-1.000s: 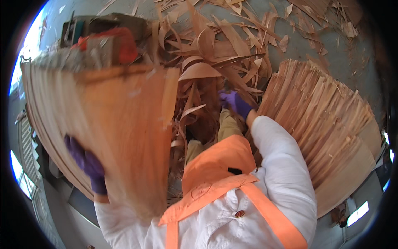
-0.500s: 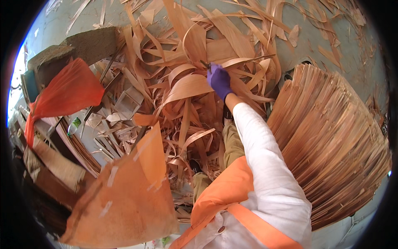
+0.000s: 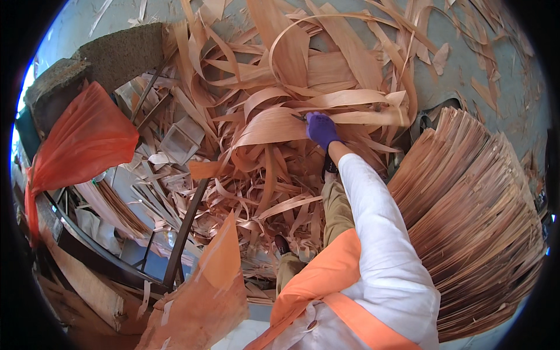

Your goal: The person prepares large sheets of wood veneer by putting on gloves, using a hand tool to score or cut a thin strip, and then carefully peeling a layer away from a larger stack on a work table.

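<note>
My right hand (image 3: 322, 129), in a purple glove, reaches forward over a heap of thin wood veneer strips (image 3: 274, 126). Its fingers are closed around a small dark tool (image 3: 300, 117) whose tip points left; the exact kind is too small to make out. Just beyond the hand, a long curled strip (image 3: 344, 98) lies across the pile. At the lower left a large orange-brown veneer sheet (image 3: 198, 297) stands tilted beside my body. My left hand does not show.
A tall stack of veneer sheets (image 3: 466, 216) stands at my right. On the left are a red plastic bag (image 3: 87, 140), a concrete block (image 3: 122, 58), a dark metal frame (image 3: 185, 233) and a clear plastic container (image 3: 182, 140). My shoes stand among the scraps.
My right hand has come back a little toward me and to the right, still closed on the dark tool. The veneer sheet at the lower left has shifted down, uncovering more of the metal frame.
</note>
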Demonstrator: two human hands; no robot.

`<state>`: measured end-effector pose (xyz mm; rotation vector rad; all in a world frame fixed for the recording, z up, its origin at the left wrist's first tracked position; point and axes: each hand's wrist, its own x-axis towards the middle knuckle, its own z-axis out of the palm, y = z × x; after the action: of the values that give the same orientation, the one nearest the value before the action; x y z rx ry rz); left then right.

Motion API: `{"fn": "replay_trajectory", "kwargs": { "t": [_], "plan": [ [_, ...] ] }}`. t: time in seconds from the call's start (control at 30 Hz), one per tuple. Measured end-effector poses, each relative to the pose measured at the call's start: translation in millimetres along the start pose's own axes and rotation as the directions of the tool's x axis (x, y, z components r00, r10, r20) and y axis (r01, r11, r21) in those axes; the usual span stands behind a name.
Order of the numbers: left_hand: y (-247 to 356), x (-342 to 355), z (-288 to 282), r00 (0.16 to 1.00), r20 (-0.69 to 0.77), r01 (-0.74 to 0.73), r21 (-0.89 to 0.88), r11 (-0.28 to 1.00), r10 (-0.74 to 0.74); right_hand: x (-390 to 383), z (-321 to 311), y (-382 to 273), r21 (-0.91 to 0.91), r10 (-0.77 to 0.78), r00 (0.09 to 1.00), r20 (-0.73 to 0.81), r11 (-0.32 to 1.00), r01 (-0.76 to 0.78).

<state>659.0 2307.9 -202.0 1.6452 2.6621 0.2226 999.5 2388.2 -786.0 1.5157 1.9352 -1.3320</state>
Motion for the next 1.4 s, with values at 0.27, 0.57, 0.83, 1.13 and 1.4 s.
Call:
{"fn": "replay_trajectory", "kwargs": {
  "t": [0.27, 0.57, 0.83, 1.13, 1.4],
  "plan": [
    [1.8, 9.5, 4.9, 1.0, 0.014, -0.003, 0.01, 1.0, 0.003, 107.9, -12.2, -2.0, 0.482, 0.343, 0.793, -0.504, 0.873, -0.071],
    [15.3, 15.1, 5.2, 0.999, 0.024, -0.025, 0.011, 1.0, 0.025, 142.7, 24.2, -5.7, 0.728, 0.402, 0.907, -0.129, 0.659, -0.188],
    [20.2, -12.8, -42.4, 0.999, -0.011, -0.045, -0.061, 0.997, 0.045, 18.5, -146.0, -78.5, 0.962, 0.145, 0.963, -0.228, 0.186, 0.199],
    [-5.0, -25.7, -94.7, 0.956, -0.014, -0.292, 0.063, 0.954, 0.293, -234.0, -350.4, -161.9, 0.852, -0.155, 0.891, -0.428, 0.261, 0.454],
    [-4.6, -33.4, -104.9, 0.946, -0.084, -0.3, 0.133, 0.944, 0.313, -410.0, -401.0, -229.4, 0.582, -0.293, 0.674, -0.678, 0.346, 0.736]
  ]
}}
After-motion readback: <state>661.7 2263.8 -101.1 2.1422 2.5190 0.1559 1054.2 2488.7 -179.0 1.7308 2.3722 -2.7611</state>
